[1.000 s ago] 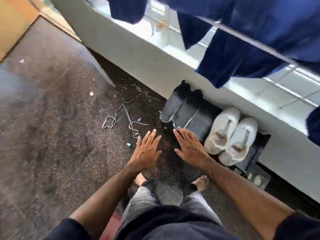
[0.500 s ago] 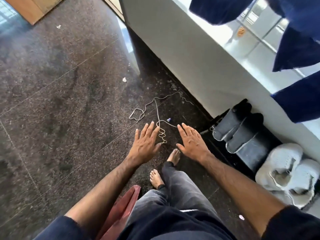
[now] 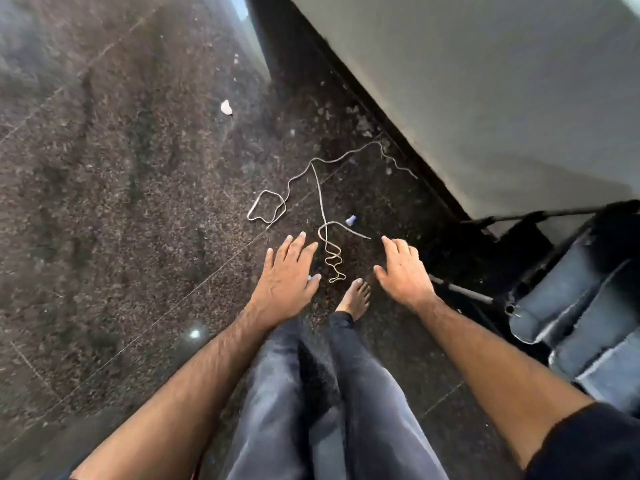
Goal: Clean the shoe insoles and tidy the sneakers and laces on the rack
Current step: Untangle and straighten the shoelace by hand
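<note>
Hands over loose laces on the floor

Left hand (image 3: 287, 271) and right hand (image 3: 401, 268) hover palm-down, fingers spread, either side of a tangled pale lace (image 3: 322, 216) on the dark speckled floor (image 3: 121, 202); grey insoles (image 3: 571, 306) lean on a black rack (image 3: 526, 230) at right.

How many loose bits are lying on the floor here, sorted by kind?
White laces: 2, crossing each other
Small blue caps: 2; the second sits beside the left hand
White scrap: 1
Total: 5
</note>
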A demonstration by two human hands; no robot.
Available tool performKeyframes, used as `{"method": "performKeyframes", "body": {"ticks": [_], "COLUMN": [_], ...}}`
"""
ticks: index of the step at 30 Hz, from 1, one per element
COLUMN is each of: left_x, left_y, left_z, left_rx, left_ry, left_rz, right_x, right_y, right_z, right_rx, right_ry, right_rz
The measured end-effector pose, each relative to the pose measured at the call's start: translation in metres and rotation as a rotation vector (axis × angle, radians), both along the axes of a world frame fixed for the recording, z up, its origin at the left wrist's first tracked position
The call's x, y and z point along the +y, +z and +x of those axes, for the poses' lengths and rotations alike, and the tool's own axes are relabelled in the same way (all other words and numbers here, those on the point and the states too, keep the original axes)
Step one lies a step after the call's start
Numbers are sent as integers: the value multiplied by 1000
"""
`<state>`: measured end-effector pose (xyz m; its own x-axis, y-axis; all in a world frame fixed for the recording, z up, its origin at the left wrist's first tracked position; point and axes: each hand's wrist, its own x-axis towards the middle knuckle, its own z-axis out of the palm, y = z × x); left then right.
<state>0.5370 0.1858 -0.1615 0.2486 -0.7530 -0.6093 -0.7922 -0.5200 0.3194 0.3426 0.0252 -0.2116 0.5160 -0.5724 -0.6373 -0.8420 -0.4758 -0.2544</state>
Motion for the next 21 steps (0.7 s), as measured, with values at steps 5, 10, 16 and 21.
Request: {"method": "performKeyframes", "body": {"ticks": [5,10,16,21], "left_x": [-29,-49,-59,-53], "left_y": [-160,-317,-418,-447], "left_z": [17,34,26,22], "left_rx": [36,97,144,219], "left_ry": [-165,-204,-185,-171], "left_rz": [38,91,142,103], "right_x": [-23,-28,-19,-23], "right_y": [-155,-296,-404,-439], "right_z": [10,22,25,24], "right_rx": [65,86,99,102], "right_ry": [-124,-277,-188,-161], "right_rz": [23,38,-31,-273]}}
